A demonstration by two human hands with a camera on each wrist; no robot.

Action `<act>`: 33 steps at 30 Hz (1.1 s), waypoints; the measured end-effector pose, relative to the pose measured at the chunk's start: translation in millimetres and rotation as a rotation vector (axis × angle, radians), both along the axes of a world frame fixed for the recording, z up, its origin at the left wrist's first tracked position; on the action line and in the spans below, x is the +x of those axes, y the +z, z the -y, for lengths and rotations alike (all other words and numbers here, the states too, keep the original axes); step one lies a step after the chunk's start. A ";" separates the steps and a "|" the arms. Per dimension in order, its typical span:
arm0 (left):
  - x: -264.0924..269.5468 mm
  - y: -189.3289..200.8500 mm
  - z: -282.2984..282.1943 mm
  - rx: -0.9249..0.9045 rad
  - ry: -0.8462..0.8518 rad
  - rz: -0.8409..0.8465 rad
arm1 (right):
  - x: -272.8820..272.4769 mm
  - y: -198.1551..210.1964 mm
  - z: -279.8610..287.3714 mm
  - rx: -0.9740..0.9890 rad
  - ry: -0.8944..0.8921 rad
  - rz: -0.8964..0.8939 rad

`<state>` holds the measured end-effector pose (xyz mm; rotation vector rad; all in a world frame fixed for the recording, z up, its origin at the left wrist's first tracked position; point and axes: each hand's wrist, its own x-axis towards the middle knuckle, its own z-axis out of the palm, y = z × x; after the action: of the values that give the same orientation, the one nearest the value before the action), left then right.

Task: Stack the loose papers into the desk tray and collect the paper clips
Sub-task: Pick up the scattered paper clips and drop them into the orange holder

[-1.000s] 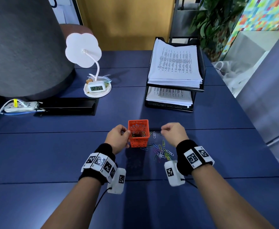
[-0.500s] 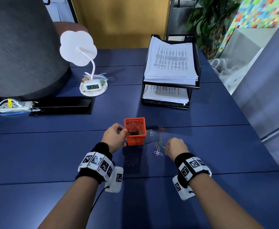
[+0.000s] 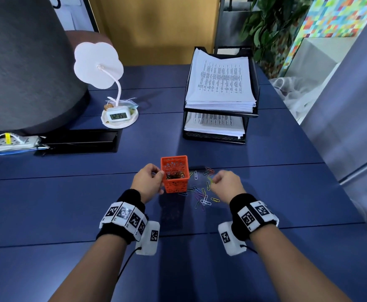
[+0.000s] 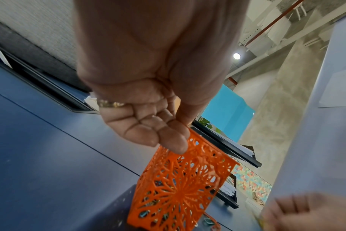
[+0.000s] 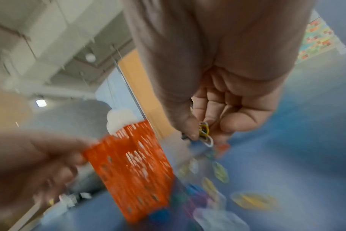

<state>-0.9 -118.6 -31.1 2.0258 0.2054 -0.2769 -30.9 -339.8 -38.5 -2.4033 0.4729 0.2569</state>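
A small orange lattice basket (image 3: 175,174) stands on the blue desk with paper clips in its bottom. My left hand (image 3: 149,180) pinches its left rim; the left wrist view shows the thumb and fingers (image 4: 174,140) on the basket (image 4: 178,187) edge. My right hand (image 3: 226,185) hovers just right of the basket and pinches a few coloured paper clips (image 5: 204,132) between thumb and fingers. Several loose clips (image 3: 202,196) lie scattered on the desk between the hands. A black two-tier desk tray (image 3: 252,115) at the back holds stacked printed papers (image 3: 220,83).
A white flower-shaped lamp (image 3: 97,65) with a small clock (image 3: 118,115) stands at the back left, beside a big grey rounded object (image 3: 21,62). A power strip (image 3: 15,143) and a black box (image 3: 78,141) lie at the left. The desk's right edge (image 3: 330,171) is near.
My right hand dropped to the scattered clips, picked some up, and has risen back toward the basket. The left hand stayed on the basket rim.
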 end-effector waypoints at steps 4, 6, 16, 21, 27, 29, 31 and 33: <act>-1.2 2.8 0.1 0.017 -0.009 0.002 | 17.5 29.5 -18.0 0.226 0.017 0.201; -0.9 2.7 -0.2 0.026 -0.014 0.001 | 25.4 37.8 -27.0 0.363 0.045 0.239; -0.2 2.3 -1.9 0.004 -0.007 -0.011 | 53.0 9.9 -15.1 0.343 -0.006 0.169; 1.9 0.6 -6.0 0.025 -0.011 -0.003 | 51.5 -11.5 -1.5 0.031 0.034 0.046; 6.0 -1.8 -12.6 0.034 -0.004 0.003 | 57.4 -25.7 -8.6 -0.175 0.284 -0.164; 6.9 -1.8 -13.6 0.028 -0.004 0.002 | 60.4 -30.2 -11.5 -0.252 0.402 -0.198; 7.3 -1.6 -13.8 0.034 -0.005 0.004 | 60.1 -34.3 -13.0 -0.332 0.491 -0.234; 8.1 -1.9 -13.6 0.034 -0.002 0.004 | 56.3 -35.7 -12.7 -0.372 0.558 -0.251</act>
<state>7.1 -105.0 -32.9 2.0599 0.2064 -0.2726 25.4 -327.1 -74.2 -2.8454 -0.0678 0.7797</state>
